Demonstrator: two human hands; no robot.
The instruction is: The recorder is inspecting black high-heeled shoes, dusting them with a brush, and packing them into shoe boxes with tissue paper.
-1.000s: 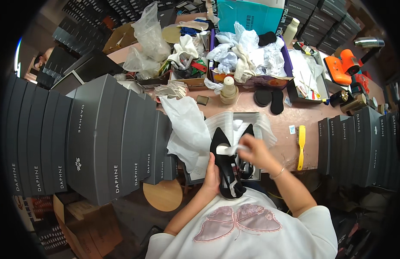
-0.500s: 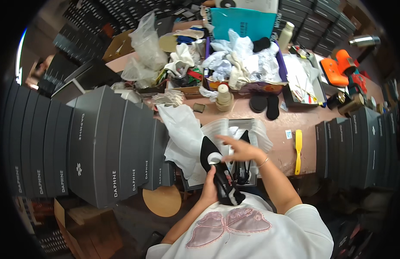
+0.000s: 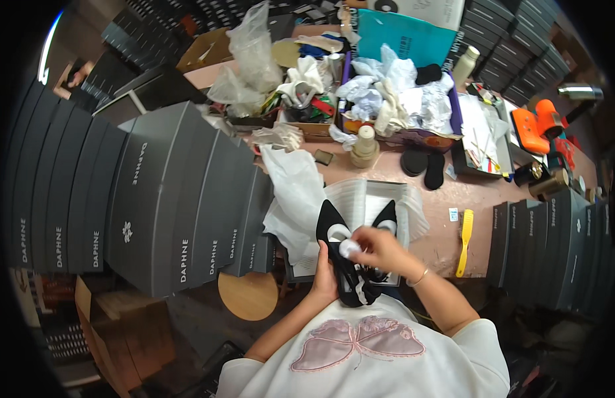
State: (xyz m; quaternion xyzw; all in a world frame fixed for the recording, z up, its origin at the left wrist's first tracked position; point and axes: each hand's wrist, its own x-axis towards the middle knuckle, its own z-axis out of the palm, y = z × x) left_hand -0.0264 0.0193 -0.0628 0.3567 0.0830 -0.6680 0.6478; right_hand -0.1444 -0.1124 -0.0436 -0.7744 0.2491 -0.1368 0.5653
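Across your table [image 3: 430, 253], stacked grey boxes [image 3: 155, 199] stand at your left, and an open box [image 3: 379, 198] lies before you with a second black shoe [image 3: 386, 213] in it. The pointed black shoe [image 3: 346, 268] you're working on is over that box's near side, toe away from you. Your left hand [image 3: 325, 280] grips its left side; your right hand [image 3: 382, 252] pinches a white paper wad [image 3: 349, 248] at its opening. The shoe looks light, its upper soft and easily scuffed, so the sole edges seem the safest hold; the wad should crush easily. White lettering and an emblem mark the stacked boxes; a small label [image 3: 453, 215] on the table is too tiny to read
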